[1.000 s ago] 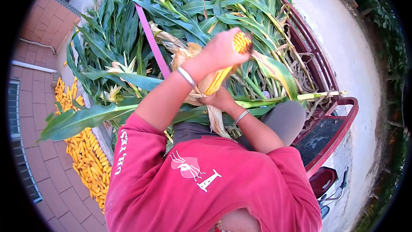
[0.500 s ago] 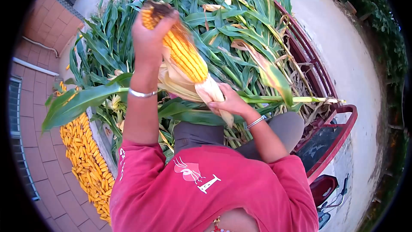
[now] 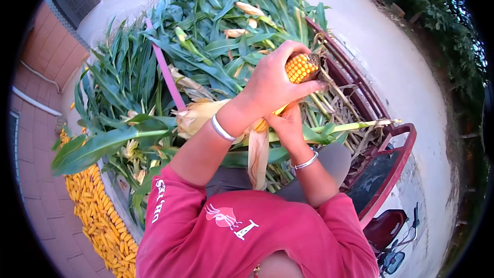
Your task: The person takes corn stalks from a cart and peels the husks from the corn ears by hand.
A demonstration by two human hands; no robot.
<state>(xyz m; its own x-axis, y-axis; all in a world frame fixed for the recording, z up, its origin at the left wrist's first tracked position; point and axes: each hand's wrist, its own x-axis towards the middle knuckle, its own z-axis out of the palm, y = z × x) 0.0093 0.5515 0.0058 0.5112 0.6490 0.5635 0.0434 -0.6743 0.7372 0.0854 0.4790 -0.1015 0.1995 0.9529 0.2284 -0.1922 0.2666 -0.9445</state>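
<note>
A yellow corn cob (image 3: 300, 69) with a dark tip points up and to the right in front of me. My left hand (image 3: 275, 77) is wrapped round its upper part, a silver bracelet on the wrist. Below, my right hand (image 3: 289, 126) grips the lower end of the same cob, much of which the fingers hide. Pale husk (image 3: 258, 157) hangs down from the base. Another pale husk (image 3: 198, 117) lies to the left, behind my left wrist.
Green corn stalks (image 3: 216, 46) fill a cart with a dark red rail (image 3: 355, 80). A pink bar (image 3: 165, 69) crosses them. Husked cobs (image 3: 98, 216) lie heaped on the paving at lower left. Part of a vehicle (image 3: 385, 229) shows at lower right.
My left hand has swung from the upper left over to the right with the cob. My right hand has moved up closer to it. The view has shifted slightly.
</note>
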